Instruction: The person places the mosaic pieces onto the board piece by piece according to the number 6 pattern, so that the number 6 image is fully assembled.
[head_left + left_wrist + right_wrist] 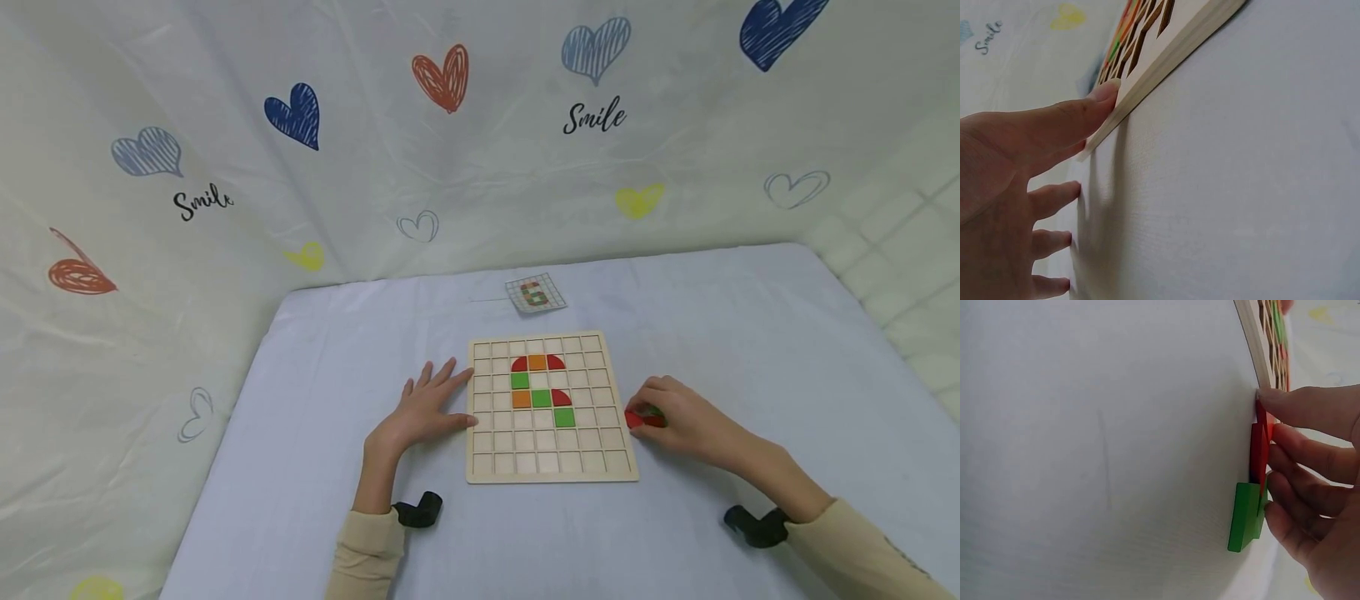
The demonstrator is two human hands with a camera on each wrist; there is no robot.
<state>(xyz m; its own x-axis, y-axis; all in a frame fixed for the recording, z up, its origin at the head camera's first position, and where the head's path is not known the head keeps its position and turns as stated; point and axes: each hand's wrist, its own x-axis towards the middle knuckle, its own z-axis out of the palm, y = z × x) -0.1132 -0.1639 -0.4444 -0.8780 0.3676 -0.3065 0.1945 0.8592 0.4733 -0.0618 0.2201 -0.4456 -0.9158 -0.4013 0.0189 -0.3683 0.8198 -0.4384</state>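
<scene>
A square wooden grid board (493, 444) lies on the table, with red, orange and green tiles set in several of its cells in a bent, S-like row. My left hand (422, 412) rests at the board's left edge, fingers spread. In the left wrist view its thumb (1102, 94) presses on the rim. Beside the right edge, my right hand (678, 417) pinches a red tile between thumb and fingertips, low over the cloth. Another red tile (1256, 453) and green tiles (1243, 515) lie close under those fingers, partly hidden by them.
A small printed card (557, 302) with a gridded colour pattern lies behind the board. White cloth (315, 400) covers the table. Behind it hangs a white curtain (360, 183) with hearts and "Smile" lettering. A black strap piece (757, 527) sits at each wrist.
</scene>
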